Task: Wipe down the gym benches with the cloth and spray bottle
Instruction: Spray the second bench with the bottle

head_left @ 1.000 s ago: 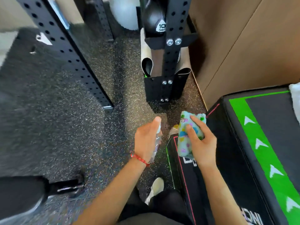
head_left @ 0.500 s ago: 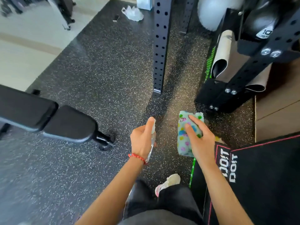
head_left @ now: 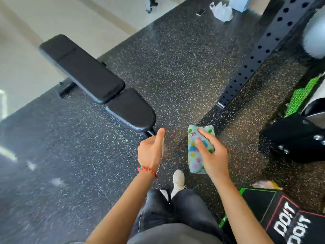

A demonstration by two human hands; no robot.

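Black padding covers the bench (head_left: 98, 85), which lies low on the floor (head_left: 184, 55) ahead and left, untouched. The cloth (head_left: 200, 148) is pinched folded in the right hand (head_left: 214, 155); the bottle (head_left: 163, 148), mostly hidden, is clenched in the left hand (head_left: 151, 150). Spray released from this far off would likely be wasted on the floor. A post (head_left: 263, 51) close on the right could be knocked.

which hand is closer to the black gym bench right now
Left. The left hand, holding the spray bottle, is just below the near end of the bench. The right hand, holding the cloth, is farther off to the bench's right.
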